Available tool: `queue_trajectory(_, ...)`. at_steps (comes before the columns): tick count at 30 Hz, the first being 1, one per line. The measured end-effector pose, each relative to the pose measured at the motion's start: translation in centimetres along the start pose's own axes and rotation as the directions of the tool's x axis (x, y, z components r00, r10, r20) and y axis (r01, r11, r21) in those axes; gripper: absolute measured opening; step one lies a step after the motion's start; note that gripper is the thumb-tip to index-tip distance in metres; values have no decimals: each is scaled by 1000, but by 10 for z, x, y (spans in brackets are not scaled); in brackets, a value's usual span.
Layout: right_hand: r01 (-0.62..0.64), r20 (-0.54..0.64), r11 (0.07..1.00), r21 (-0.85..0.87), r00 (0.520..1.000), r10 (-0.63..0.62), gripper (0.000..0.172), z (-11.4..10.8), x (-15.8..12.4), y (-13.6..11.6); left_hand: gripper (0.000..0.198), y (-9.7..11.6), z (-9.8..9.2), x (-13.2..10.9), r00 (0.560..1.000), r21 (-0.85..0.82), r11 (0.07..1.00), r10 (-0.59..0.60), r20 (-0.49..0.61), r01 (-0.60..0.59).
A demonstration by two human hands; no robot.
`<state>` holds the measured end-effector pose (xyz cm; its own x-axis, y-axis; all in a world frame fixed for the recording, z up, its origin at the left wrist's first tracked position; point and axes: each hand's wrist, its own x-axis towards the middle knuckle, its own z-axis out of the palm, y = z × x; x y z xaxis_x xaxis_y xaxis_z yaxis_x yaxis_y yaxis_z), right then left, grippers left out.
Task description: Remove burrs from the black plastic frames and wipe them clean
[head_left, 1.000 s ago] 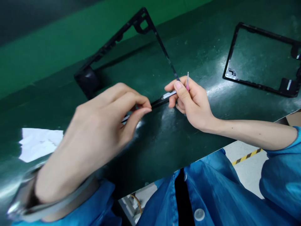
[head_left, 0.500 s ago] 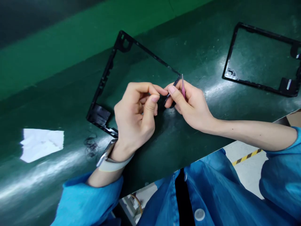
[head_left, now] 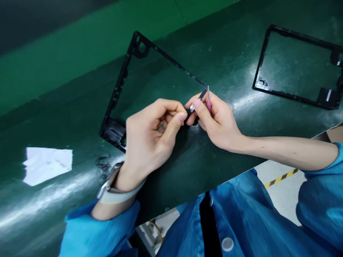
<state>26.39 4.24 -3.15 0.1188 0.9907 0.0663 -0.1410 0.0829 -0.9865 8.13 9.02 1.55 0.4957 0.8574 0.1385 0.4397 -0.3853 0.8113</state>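
Observation:
A black rectangular plastic frame [head_left: 171,60] lies tilted on the bench, its near right part raised between my hands. My right hand [head_left: 214,119] is closed on its short side, thumb on top, and also keeps a pair of pink tweezers [head_left: 208,101] with the tip pointing up and away. My left hand [head_left: 154,134], wearing a wristwatch [head_left: 111,178], is closed in a pinch right beside that side of the frame. What sits between its thumb and fingertip is too small to make out. Part of the frame's near side is hidden behind my left hand.
A second black frame [head_left: 300,98] lies on the green bench [head_left: 230,53] at the right. To the left are a torn white piece of paper [head_left: 49,166] and a small tangle of thin black strands [head_left: 103,165]. The bench's near edge runs just before my body.
My left hand has drawn slightly back toward the left and down, its index finger curling in to meet the thumb. My right hand and the frame have barely moved.

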Motion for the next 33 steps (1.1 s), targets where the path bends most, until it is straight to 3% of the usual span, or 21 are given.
queue_trajectory(6, -12, 18, 998, 54, 1000, 11, 28, -1, -1, 2, 14, 21, -20, -4, 994, 350, 930, 111, 17, -110)
queue_trajectory(11, -5, 15, 999, 50, 1000, 4, 31, -1, -2, 3, 18, 23, -25, -15, 969, 556, 796, 229, 90, -240)
queue_trajectory(14, -13, 14, 999, 35, 1000, 13, 36, -2, -1, 4, 19, 25, -30, -17, 966, 616, 744, 220, 139, -258)
queue_trajectory(19, -21, 6, 1000, 21, 1000, 21, 38, -2, -1, 5, 12, 28, -41, -8, 970, 455, 859, 172, 174, -234)
queue_trajectory(23, -7, 4, 1000, 15, 1000, 7, 37, -3, 0, 4, 12, 21, -34, 2, 977, 211, 961, 149, 149, -179)
queue_trajectory(29, 4, 12, 999, 37, 1000, -4, 37, -2, 0, 5, 15, 23, -20, 2, 999, 124, 991, 54, 8, -55)
queue_trajectory(33, -3, 14, 1000, 31, 1000, 2, 37, -2, 0, 4, 14, 25, -19, 2, 1000, 37, 999, -2, -7, 2)
